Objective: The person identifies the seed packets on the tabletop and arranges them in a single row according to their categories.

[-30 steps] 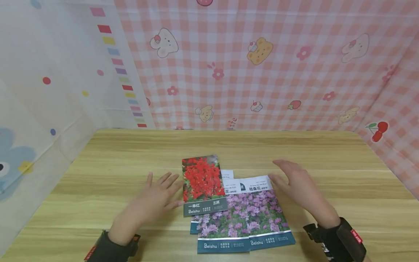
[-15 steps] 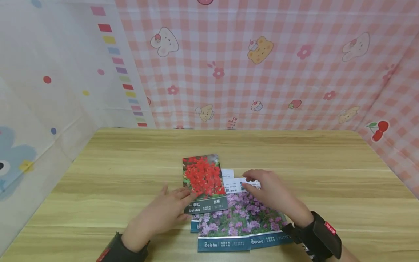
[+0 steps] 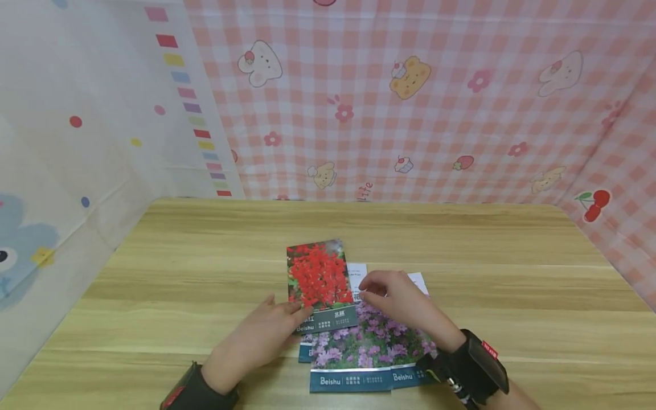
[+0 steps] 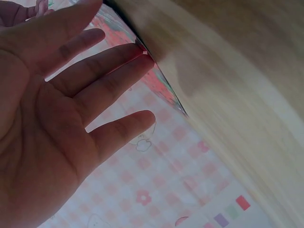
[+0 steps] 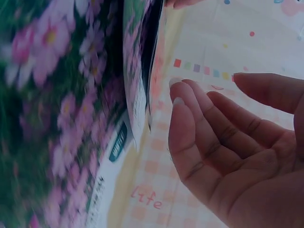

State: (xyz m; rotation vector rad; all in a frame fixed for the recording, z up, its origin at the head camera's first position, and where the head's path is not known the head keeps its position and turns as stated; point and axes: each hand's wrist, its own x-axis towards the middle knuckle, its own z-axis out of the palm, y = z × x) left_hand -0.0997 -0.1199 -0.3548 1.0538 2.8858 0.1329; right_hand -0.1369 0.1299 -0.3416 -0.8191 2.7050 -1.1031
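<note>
On the table, a flower seed packet with a red-flower picture [image 3: 319, 270] lies at a slight angle, overlapping packets with pink-purple flowers. One purple-flower packet [image 3: 348, 356] lies in front, and another [image 3: 410, 336] sits to its right, partly under my right forearm. My left hand [image 3: 269, 330] has its fingertips at the lower left of the red packet; in the left wrist view its fingers [image 4: 114, 90] are extended. My right hand [image 3: 392, 293] hovers over the top of the purple packets, fingers loosely bent; in the right wrist view nothing is between thumb and fingers [image 5: 183, 123].
A further packet shows only as a white top edge [image 3: 357, 273] and a blue corner under the others. The wood-grain table [image 3: 205, 239] reaches back to a pink checked cloth [image 3: 307, 102]. A pale cloth [image 3: 102, 142] hangs on the left.
My left hand has moved right onto the lower left of the red packet. My right hand has come left over the purple packets. The packets lie as before.
</note>
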